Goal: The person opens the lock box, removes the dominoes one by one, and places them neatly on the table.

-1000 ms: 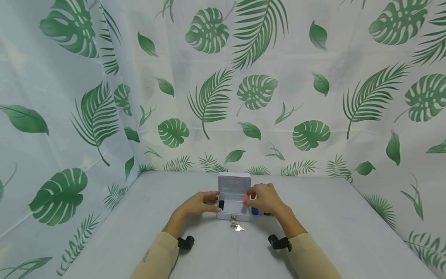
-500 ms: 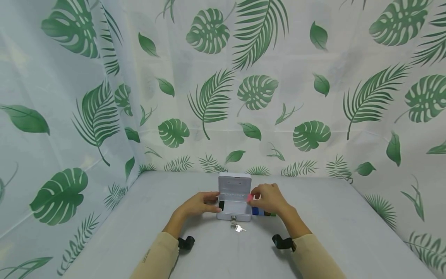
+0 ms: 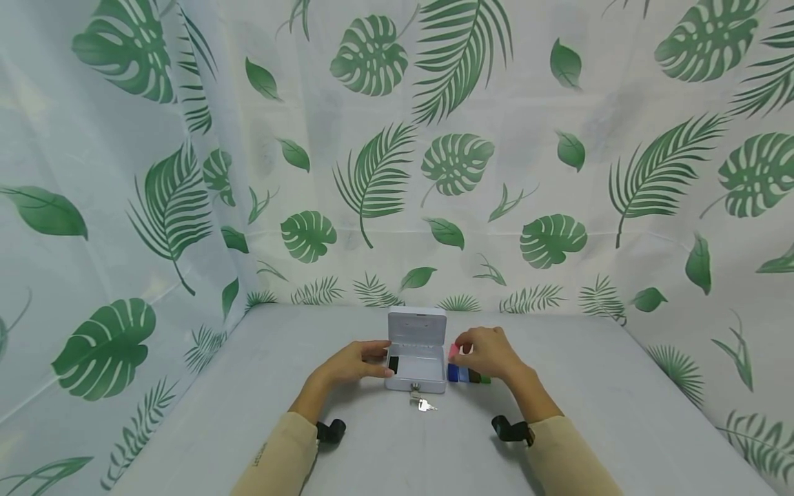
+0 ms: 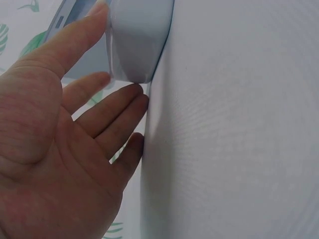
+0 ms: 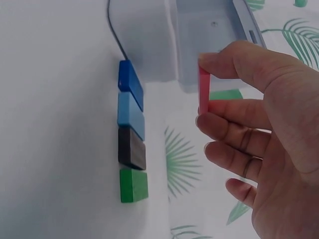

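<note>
A small grey-white cash box [image 3: 416, 386] stands with its lid [image 3: 417, 327] raised. My left hand [image 3: 352, 362] is at its left side, fingers loosely extended. In the left wrist view the thumb [image 4: 92, 25] touches the box's rim. My right hand [image 3: 486, 353] pinches a thin pink block [image 5: 204, 92] between thumb and fingers, just right of the box and above a row of blocks. That row holds a dark blue block [image 5: 130, 83], a light blue block [image 5: 130, 115], a black block [image 5: 131, 148] and a green block [image 5: 133, 185].
Inside the box, a black piece [image 3: 393, 364] lies against the left wall. Keys [image 3: 425, 405] hang at the front lock [image 3: 415, 387]. The table [image 3: 384, 455] has a pale cover, and a leaf-print curtain [image 3: 397, 172] rises behind and at the sides.
My right hand has moved right with the pink block, from over the box's right part to outside it, uncovering more of the block row. The left hand and box have stayed put.
</note>
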The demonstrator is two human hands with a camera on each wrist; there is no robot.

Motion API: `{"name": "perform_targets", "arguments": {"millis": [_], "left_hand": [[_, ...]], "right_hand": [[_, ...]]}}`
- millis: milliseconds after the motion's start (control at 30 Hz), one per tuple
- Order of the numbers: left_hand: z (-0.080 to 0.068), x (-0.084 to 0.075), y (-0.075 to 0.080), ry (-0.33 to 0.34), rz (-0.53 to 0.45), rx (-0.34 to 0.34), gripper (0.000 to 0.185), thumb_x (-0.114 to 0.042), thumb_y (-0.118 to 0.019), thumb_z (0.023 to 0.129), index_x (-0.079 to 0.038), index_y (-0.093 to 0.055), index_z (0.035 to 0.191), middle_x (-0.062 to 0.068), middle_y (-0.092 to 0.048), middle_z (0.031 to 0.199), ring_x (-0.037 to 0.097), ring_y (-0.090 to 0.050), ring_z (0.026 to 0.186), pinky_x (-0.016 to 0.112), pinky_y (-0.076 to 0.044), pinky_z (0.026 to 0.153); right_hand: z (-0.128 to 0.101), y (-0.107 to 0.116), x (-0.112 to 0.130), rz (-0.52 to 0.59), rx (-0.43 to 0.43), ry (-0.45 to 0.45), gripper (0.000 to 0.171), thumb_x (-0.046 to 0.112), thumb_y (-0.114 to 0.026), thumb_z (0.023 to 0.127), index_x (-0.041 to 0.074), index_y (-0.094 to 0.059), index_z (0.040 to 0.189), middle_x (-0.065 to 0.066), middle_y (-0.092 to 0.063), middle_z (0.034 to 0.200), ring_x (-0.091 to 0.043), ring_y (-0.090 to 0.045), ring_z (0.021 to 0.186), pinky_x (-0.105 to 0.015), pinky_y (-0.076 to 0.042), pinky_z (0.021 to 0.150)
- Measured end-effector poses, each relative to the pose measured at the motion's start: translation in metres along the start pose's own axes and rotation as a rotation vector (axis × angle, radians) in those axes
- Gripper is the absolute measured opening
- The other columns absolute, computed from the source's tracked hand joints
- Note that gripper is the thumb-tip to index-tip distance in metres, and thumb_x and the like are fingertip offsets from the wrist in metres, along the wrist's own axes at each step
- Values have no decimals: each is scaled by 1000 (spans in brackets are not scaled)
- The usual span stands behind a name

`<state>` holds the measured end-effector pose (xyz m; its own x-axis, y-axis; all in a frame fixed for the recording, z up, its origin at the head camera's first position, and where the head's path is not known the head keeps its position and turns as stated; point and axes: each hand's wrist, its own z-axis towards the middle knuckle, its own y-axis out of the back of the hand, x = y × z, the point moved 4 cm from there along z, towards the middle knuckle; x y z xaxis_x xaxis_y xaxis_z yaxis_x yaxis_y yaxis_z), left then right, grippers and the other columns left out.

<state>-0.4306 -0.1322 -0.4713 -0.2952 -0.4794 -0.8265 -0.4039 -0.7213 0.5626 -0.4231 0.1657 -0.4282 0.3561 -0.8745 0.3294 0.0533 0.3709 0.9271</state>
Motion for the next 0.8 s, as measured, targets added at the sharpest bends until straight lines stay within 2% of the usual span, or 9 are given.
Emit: {"name": "perform_targets", "arguments": {"millis": [300, 433, 533, 800], "left_hand": [[0, 0, 0, -6, 3, 2, 79, -36, -86, 87, -12, -51, 154, 16, -61, 148, 34, -57, 139, 58, -39, 118], [0, 0, 0, -8, 7, 3, 79, -36, -86, 87, -13, -52, 154, 16, -61, 148, 34, -58, 139, 58, -39, 118], [0, 1, 0, -10, 8, 3, 79, -35, -86, 87, -13, -52, 154, 16, -61, 148, 34, -58, 138, 58, -39, 118], [1, 1, 0, -17, 27, 3, 79, -36, -86, 87, -12, -52, 154, 16, -61, 148, 34, -59, 137, 58, -41, 118]], "right_hand": [[-2, 0, -13, 15, 5, 4, 25, 35, -80, 87, 15, -80, 103, 8, -69, 83, -13, -57, 81, -53, -42, 92], [-4, -1, -17, 71, 45, 17, 28, 35, -82, 88, 14, -80, 106, 7, -69, 86, -13, -57, 81, -40, -50, 80], [-5, -1, -17, 121, 74, 23, 29, 33, -83, 88, 13, -79, 108, 5, -68, 87, -14, -57, 80, -32, -51, 69], [-8, 2, -22, 157, 99, 41, 32, 32, -83, 88, 10, -79, 110, 4, -68, 88, -15, -57, 81, -32, -49, 70]]}}
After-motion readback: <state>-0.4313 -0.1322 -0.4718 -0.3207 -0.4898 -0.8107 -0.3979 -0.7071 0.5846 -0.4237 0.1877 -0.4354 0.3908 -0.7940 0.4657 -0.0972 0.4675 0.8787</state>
